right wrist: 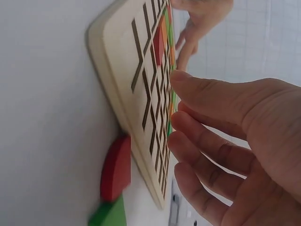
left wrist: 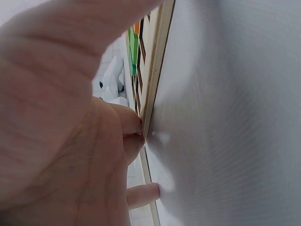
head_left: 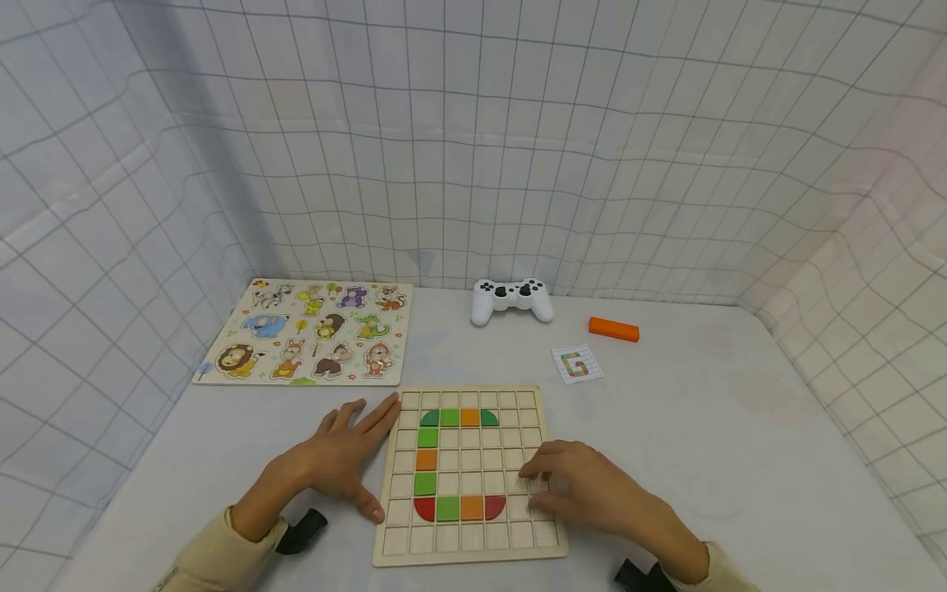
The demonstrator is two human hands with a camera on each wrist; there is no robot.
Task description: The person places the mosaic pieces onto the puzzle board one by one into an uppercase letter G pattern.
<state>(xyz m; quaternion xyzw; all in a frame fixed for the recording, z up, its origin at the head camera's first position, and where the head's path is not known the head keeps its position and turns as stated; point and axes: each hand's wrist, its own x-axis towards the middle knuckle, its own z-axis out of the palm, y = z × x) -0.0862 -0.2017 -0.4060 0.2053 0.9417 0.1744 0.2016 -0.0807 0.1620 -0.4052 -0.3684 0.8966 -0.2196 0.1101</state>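
Observation:
A wooden grid board [head_left: 482,549] lies flat, with coloured pieces forming a C shape: green squares [head_left: 447,508], orange squares [head_left: 427,460] and rounded red and dark green corners. My left hand [head_left: 333,460] spreads along the board's left edge, thumb and fingertips right at the rim. Over the board's right side hovers my right hand [head_left: 592,487], fingers loosely bent, thumb apart, nothing between them. In the right wrist view, a rounded red piece [right wrist: 116,168] and a green piece [right wrist: 109,214] lie beside the board's edge; the right hand hides them in the head view.
An animal puzzle board [head_left: 305,333] lies at the back left. Behind the grid board are a white game controller [head_left: 512,301], an orange bar [head_left: 614,330] and a small card [head_left: 577,363] with a coloured G-like pattern. Grid-patterned white sheets enclose the table.

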